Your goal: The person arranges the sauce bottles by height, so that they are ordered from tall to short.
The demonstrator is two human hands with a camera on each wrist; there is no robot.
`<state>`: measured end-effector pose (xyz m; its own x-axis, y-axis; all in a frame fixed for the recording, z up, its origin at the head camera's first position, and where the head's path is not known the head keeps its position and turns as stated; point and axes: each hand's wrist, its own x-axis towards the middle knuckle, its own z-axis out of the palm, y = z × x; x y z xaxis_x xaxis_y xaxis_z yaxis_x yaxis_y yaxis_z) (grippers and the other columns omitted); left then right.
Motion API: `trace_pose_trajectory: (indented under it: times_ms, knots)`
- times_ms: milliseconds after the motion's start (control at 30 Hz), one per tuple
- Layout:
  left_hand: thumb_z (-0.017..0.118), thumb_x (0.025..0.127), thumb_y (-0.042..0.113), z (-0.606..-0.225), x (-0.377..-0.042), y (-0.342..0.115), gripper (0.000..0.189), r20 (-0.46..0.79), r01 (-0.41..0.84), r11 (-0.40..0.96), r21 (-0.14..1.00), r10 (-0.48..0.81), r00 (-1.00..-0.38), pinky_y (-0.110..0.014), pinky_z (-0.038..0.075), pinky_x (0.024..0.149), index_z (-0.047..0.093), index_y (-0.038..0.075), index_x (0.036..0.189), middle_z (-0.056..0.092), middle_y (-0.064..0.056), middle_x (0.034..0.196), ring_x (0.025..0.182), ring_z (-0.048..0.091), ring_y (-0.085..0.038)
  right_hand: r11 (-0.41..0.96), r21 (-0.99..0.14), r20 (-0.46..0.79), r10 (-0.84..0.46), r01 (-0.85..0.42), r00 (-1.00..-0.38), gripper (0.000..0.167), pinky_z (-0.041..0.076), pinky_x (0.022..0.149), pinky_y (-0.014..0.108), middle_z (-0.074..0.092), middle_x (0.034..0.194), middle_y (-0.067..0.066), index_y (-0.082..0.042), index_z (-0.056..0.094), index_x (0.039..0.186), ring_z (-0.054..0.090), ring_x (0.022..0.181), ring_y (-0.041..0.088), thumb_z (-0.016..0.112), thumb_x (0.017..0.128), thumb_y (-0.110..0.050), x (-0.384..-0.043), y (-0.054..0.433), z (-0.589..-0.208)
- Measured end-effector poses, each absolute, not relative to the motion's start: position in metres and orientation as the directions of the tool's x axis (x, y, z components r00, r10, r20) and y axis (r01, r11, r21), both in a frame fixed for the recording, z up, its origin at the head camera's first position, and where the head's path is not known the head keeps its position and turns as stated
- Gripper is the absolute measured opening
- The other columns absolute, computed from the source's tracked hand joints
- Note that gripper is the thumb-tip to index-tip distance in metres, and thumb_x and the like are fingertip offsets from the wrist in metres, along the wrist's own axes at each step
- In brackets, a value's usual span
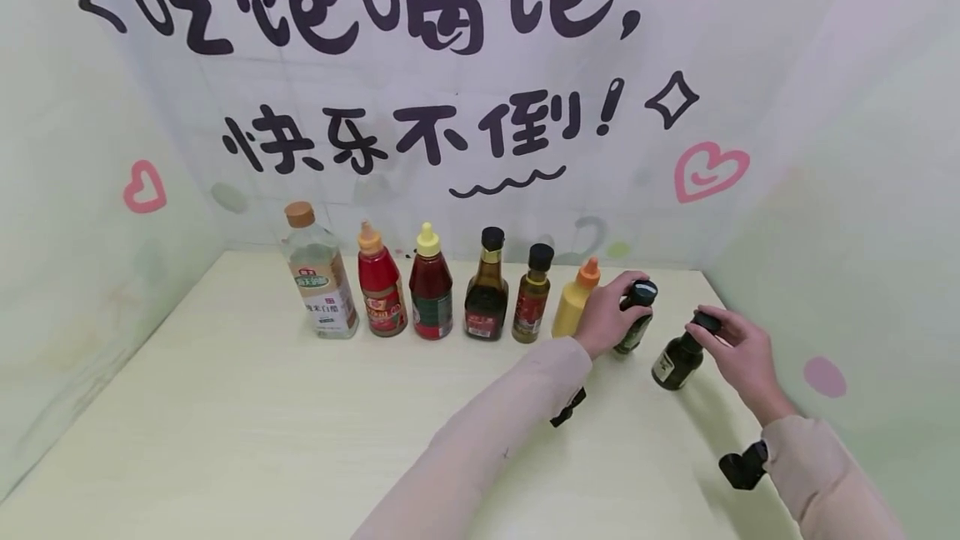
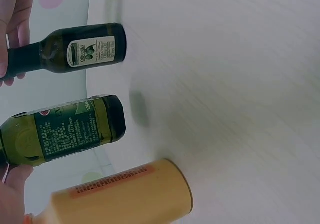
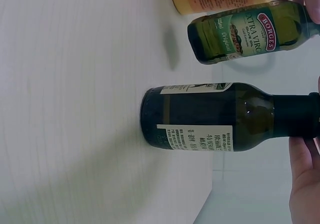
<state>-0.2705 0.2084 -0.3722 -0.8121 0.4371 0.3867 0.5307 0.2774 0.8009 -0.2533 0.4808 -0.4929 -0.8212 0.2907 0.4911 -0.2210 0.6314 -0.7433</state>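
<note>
My left hand (image 1: 606,311) grips a small green-glass olive oil bottle (image 1: 632,335) near its dark cap. Its green Borges label shows in the right wrist view, and a shadow lies slightly apart from its base. With fingertips and thumb, my right hand (image 1: 744,357) holds the black cap of a darker olive oil bottle (image 1: 677,362), which has cream labels (image 3: 200,138). That bottle leans a little in the head view, nearer the front than the green one. Just left of my left hand stands a yellow squeeze bottle (image 1: 570,307) with an orange nozzle, partly covered by the hand.
Along the back of the pale table (image 1: 300,432) stand a clear vinegar bottle (image 1: 322,290), two red squeeze bottles (image 1: 384,294) (image 1: 431,298), a dark sauce bottle (image 1: 486,307) and a slim black-capped bottle (image 1: 532,298). Printed walls (image 1: 847,273) enclose the back and sides.
</note>
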Motion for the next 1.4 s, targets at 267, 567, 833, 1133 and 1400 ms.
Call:
trace_pose_trajectory:
  times_ms: [267,567,833,1133,1400]
  knots:
    - [0.067,0.078,0.015,-0.379,-0.275,0.211,0.041,0.385,0.530,0.322,0.784,0.417,-0.823,-0.010,0.040,0.076,0.054,0.019,0.117,0.062,0.002,0.107,0.095,0.055,-0.002,0.647,-0.736,0.480,0.292,-0.198,-0.827,0.042,0.044,0.064,0.009,0.063,0.102,-0.006,-0.023,0.061,0.113,0.059,0.087,0.000,0.072,0.073,-0.027,-0.252,0.480,-0.494]
    - [0.067,0.079,0.014,-0.381,-0.273,0.213,0.041,0.410,0.552,0.340,0.762,0.406,-0.817,-0.013,0.042,0.076,0.053,0.017,0.118,0.063,-0.002,0.106,0.093,0.057,-0.005,0.609,-0.764,0.464,0.293,-0.210,-0.836,0.043,0.046,0.065,0.010,0.061,0.106,-0.004,-0.018,0.060,0.115,0.059,0.089,0.002,0.071,0.074,-0.024,-0.248,0.478,-0.489]
    - [0.067,0.078,0.014,-0.385,-0.277,0.216,0.041,0.387,0.513,0.378,0.771,0.363,-0.848,-0.016,0.042,0.080,0.054,0.019,0.117,0.062,-0.002,0.107,0.094,0.057,-0.008,0.612,-0.760,0.474,0.295,-0.217,-0.830,0.042,0.046,0.065,0.011,0.063,0.104,-0.004,-0.021,0.061,0.114,0.059,0.087,0.002,0.072,0.073,-0.024,-0.249,0.478,-0.490]
    - [0.066,0.079,0.018,-0.387,-0.278,0.218,0.042,0.359,0.489,0.396,0.778,0.359,-0.862,-0.017,0.043,0.078,0.053,0.019,0.120,0.062,-0.002,0.107,0.093,0.057,-0.009,0.615,-0.758,0.480,0.298,-0.219,-0.825,0.042,0.046,0.065,0.011,0.063,0.104,-0.003,-0.021,0.061,0.113,0.060,0.087,0.003,0.072,0.073,-0.024,-0.245,0.479,-0.491]
    - [0.065,0.080,0.019,-0.383,-0.279,0.219,0.044,0.315,0.445,0.458,0.770,0.334,-0.889,-0.019,0.045,0.074,0.051,0.023,0.122,0.063,-0.001,0.106,0.090,0.059,-0.010,0.598,-0.762,0.489,0.280,-0.249,-0.826,0.041,0.047,0.068,0.013,0.061,0.107,-0.002,-0.024,0.061,0.114,0.059,0.089,0.005,0.072,0.074,-0.022,-0.248,0.479,-0.493]
